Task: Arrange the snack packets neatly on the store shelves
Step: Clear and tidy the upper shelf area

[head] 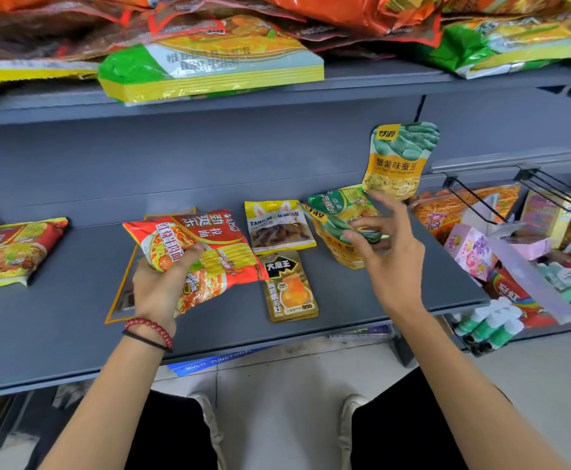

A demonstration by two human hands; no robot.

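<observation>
Red noodle packet (209,247) in left hand (157,286), right hand (391,262) seemingly loose.

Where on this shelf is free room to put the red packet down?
Bare shelf lies between the far-left noodle packet and the red packet in the left hand, and along the front edge. Crowded: small packets overlap by the right hand.

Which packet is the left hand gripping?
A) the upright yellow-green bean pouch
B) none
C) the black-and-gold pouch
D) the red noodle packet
D: the left hand has its thumb and fingers curled round the near end of the red noodle packet.
</observation>
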